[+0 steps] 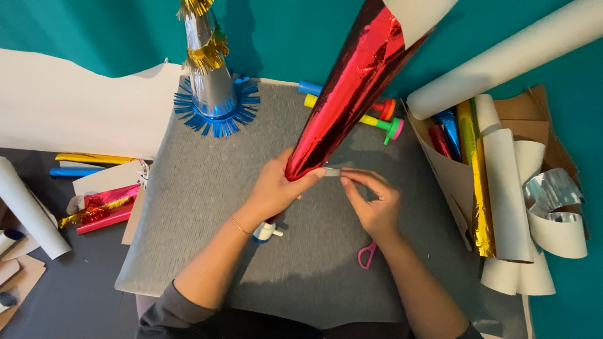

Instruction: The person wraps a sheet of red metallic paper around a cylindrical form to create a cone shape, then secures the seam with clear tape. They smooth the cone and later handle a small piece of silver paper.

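At centre frame, a red foil cone (352, 94) runs diagonally from its narrow end just above mid-frame up to the top edge, where its wide end is cut off; a white inner lining shows at that end. The cone's tip is hidden inside the left hand (276, 188), which is closed around it, fingers wrapped over the foil, wrist bent upward, forearm entering from lower left. A thin bracelet sits at that wrist.

The right hand (374, 201) lies just right of the cone's narrow end, thumb and fingertips pinched on a small pale strip (333, 171), probably tape, that reaches to the foil. Whether the strip is already stuck down cannot be told. The right forearm enters from lower right.

Below the left hand, a white item (265, 232) is mostly hidden by the wrist; its kind is unclear. Pink scissors (367, 255) show only one handle loop, the rest lying under the right forearm. All of this rests on a grey mat (201, 207) covering the table.

At upper left of the mat stands a silver cone (210, 81) with gold and blue fringe, its top cut off. Behind the red cone, coloured tubes (383, 116) are partly covered. At right, a cardboard holder (452, 176) contains foil and white rolls (502, 194); a white roll (509, 56) above it runs out of frame. At left edge lie foil scraps (100, 210).
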